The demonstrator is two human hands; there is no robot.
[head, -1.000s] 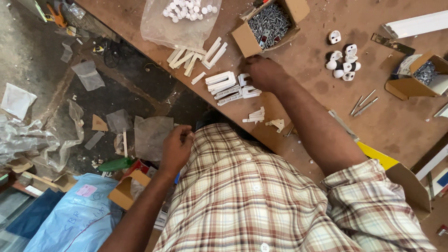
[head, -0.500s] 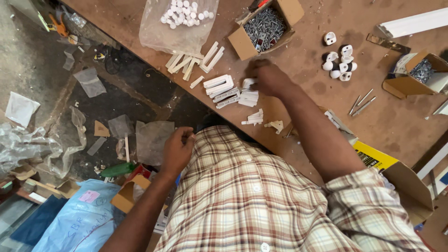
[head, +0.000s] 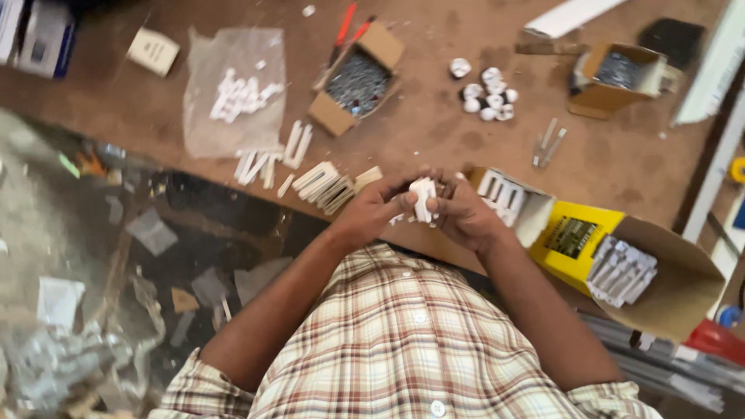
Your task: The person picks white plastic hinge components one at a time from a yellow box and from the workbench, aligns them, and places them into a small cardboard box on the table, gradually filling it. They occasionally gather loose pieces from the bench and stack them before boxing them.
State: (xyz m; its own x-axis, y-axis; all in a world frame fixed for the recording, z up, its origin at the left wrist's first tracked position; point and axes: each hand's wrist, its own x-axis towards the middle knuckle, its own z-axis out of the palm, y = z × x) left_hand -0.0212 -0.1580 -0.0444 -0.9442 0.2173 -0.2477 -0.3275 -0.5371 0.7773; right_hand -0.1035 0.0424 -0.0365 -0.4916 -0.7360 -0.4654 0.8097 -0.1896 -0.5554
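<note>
Over the brown workbench (head: pixel 434 147), the left hand (head: pixel 376 211) and right hand (head: pixel 466 217) are both pinching one small white plastic piece (head: pixel 423 198) between their fingertips at the bench edge. It is probably going best held squarely, fingers gripping close, above the bench so nothing is dropping to the littered floor (head: pixel 93 256).

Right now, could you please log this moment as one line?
left hand: on white part | right hand: on same part | nearby: open box, table edge

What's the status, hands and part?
Left hand and right hand both pinching small white plastic piece over table edge. Nothing between them. White strips lie beside.
</note>
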